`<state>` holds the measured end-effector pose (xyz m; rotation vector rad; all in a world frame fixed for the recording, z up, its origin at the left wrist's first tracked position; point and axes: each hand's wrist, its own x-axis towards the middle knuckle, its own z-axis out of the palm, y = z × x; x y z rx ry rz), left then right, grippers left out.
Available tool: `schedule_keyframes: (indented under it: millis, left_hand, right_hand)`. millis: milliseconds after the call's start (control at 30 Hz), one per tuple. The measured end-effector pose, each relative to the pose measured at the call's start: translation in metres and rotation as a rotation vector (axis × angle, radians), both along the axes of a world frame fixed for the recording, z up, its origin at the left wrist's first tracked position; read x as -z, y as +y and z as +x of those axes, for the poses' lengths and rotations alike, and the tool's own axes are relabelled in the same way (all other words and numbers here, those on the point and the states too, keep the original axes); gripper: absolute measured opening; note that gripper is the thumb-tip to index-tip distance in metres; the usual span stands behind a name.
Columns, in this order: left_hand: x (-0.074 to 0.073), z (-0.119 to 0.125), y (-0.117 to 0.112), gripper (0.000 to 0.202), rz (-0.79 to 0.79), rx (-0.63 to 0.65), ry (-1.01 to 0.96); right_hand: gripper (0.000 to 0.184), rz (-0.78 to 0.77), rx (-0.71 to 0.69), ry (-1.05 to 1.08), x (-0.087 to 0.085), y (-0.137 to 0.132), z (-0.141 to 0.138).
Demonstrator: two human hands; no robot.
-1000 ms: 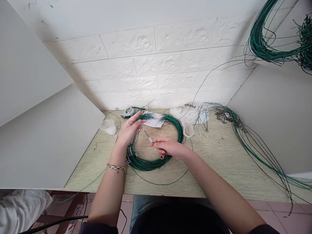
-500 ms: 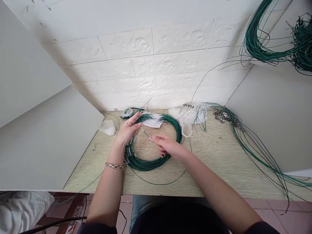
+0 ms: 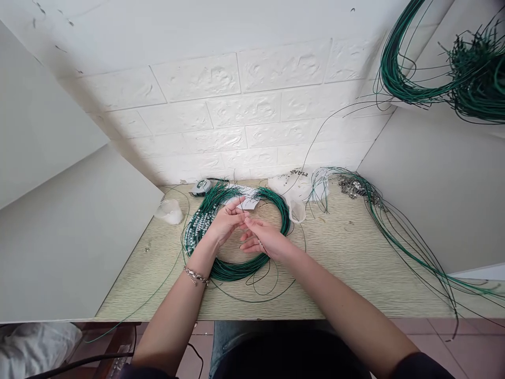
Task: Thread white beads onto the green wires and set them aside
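My left hand (image 3: 228, 222) and my right hand (image 3: 270, 241) meet above the middle of a coil of green wire (image 3: 236, 271). Thumb and forefinger of each are pinched together on a thin wire (image 3: 241, 202), whose end rises above the left fingertips. The wire seems to pass on under my right palm, where tiny light specks show; I cannot tell whether they are beads. The other right fingers are loosely spread. Many small white beads (image 3: 195, 231) sit on the coil's left side, beside my left wrist. A loose loop of wire lies below my right hand.
Behind the coil lie a tape measure (image 3: 202, 187), a white paper (image 3: 248, 201) and a plastic bag (image 3: 290, 187). A small clear cup (image 3: 169, 211) stands left. Right are a pile of metal pieces (image 3: 351, 187) and long loose wires (image 3: 398, 245). More green wire (image 3: 394, 79) hangs upper right.
My hands have come together; before, they were apart with a beaded length stretched between them. My left hand has moved right, uncovering the white beads on the coil. The view has shifted slightly.
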<state>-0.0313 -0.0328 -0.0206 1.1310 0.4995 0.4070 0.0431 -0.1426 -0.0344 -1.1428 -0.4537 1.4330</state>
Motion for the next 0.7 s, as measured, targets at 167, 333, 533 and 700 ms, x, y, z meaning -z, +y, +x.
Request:
schedule_keyframes:
  millis: [167, 333, 533, 700]
  left_hand:
    - [0.001, 0.000, 0.000, 0.077, -0.028, 0.064, 0.053]
    - [0.002, 0.001, 0.000, 0.086, -0.033, 0.072, 0.057]
    - [0.001, 0.001, 0.002, 0.091, 0.101, 0.021, 0.110]
    - [0.001, -0.003, 0.009, 0.093, 0.208, 0.127, 0.161]
  right_hand:
    - [0.030, 0.008, -0.003, 0.353, 0.001, 0.000, 0.001]
    - [0.026, 0.008, -0.009, 0.410, -0.001, -0.002, 0.004]
    - [0.015, 0.020, 0.039, 0.347, -0.001, -0.003, 0.003]
    - [0.014, 0.041, 0.049, 0.303, 0.001, -0.003, 0.002]
